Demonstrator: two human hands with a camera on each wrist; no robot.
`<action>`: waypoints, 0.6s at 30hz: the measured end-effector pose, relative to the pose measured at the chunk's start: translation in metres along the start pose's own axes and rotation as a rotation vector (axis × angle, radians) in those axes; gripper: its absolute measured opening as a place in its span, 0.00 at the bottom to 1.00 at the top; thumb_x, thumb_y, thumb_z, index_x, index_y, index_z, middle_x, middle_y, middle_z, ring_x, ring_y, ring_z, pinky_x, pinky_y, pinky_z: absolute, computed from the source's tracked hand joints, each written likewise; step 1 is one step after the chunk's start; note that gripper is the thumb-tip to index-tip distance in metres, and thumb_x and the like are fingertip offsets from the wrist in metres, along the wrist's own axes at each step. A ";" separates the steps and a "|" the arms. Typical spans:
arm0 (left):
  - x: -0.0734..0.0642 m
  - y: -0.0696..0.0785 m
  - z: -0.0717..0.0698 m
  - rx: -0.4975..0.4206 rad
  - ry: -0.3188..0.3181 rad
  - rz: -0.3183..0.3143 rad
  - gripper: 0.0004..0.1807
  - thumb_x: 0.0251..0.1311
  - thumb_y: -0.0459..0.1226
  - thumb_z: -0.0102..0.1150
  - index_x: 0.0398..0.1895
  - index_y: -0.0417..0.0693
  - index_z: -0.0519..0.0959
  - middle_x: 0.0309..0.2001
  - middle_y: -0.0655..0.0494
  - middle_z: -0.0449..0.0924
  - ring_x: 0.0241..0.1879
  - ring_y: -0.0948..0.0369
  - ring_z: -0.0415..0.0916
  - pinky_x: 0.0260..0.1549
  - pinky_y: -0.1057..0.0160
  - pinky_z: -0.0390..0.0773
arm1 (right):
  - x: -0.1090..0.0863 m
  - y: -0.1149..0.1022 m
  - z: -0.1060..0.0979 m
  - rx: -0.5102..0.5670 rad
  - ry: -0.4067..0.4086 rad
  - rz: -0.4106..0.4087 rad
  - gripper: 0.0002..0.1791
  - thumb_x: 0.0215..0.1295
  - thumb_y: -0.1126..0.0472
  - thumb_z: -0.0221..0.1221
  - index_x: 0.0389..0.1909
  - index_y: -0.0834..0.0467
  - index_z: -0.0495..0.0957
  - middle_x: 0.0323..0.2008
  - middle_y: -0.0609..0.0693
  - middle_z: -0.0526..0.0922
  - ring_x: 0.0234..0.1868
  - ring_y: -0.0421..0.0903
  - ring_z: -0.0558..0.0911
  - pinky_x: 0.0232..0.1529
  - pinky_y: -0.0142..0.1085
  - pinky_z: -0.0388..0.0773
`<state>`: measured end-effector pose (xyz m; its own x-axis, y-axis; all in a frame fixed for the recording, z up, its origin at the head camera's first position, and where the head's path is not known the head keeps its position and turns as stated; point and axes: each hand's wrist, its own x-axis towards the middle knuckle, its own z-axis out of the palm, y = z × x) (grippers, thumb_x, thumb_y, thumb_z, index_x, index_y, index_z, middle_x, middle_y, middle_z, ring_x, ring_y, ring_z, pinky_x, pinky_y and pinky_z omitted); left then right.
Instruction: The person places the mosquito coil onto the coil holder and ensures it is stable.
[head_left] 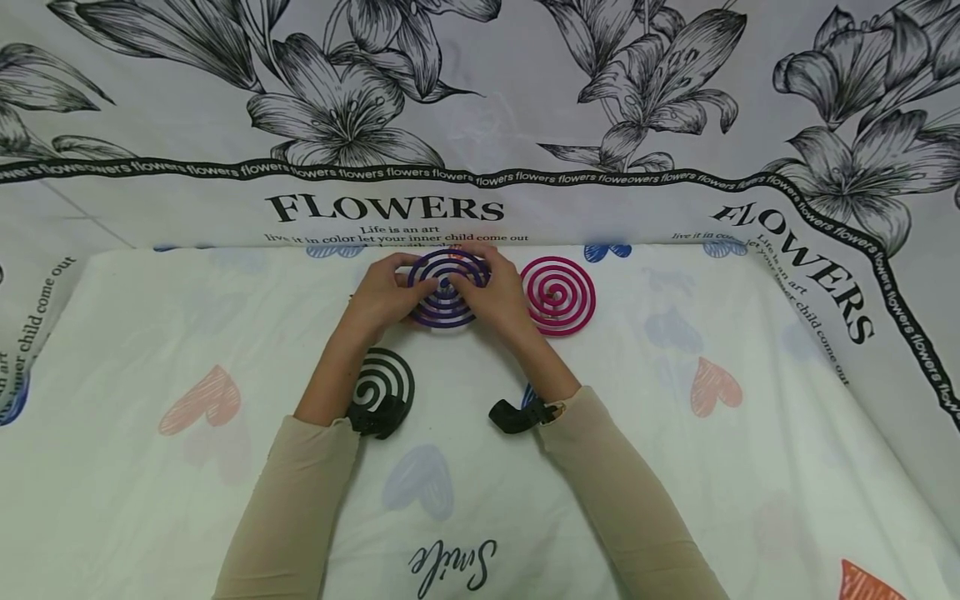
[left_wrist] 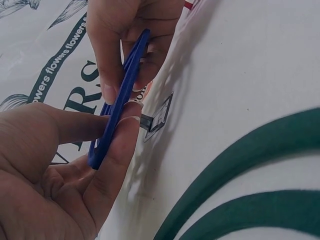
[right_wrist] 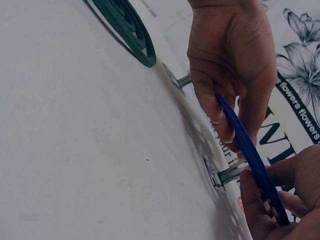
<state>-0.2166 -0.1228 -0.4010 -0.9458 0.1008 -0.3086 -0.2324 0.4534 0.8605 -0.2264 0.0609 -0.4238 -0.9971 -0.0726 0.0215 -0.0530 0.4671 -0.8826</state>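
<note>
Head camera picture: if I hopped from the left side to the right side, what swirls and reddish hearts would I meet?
Left reddish heart → black spiral → purple spiral → pink spiral → right reddish heart.

A deep blue coil, a magenta coil, a dark green coil — spirals all; beige sleeves; white sheet with reddish and blue hearts — and pale backdrop with black flowers.
</note>
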 end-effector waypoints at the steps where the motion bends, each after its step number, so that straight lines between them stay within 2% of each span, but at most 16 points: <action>1: 0.000 0.000 0.000 0.000 -0.001 -0.001 0.33 0.75 0.42 0.61 0.78 0.41 0.65 0.63 0.34 0.82 0.58 0.43 0.85 0.38 0.68 0.85 | 0.000 0.000 0.000 0.002 -0.002 0.000 0.27 0.71 0.58 0.68 0.70 0.52 0.77 0.74 0.51 0.76 0.76 0.54 0.75 0.80 0.48 0.69; 18: -0.001 0.001 0.000 -0.008 -0.011 -0.016 0.33 0.75 0.41 0.61 0.78 0.40 0.65 0.66 0.33 0.80 0.59 0.43 0.85 0.34 0.70 0.85 | 0.001 0.001 0.000 0.020 -0.014 -0.004 0.26 0.71 0.59 0.68 0.69 0.55 0.78 0.73 0.50 0.77 0.75 0.54 0.76 0.80 0.47 0.70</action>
<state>-0.2159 -0.1225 -0.3993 -0.9394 0.1032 -0.3269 -0.2496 0.4479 0.8586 -0.2274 0.0612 -0.4248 -0.9961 -0.0868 0.0182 -0.0554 0.4490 -0.8918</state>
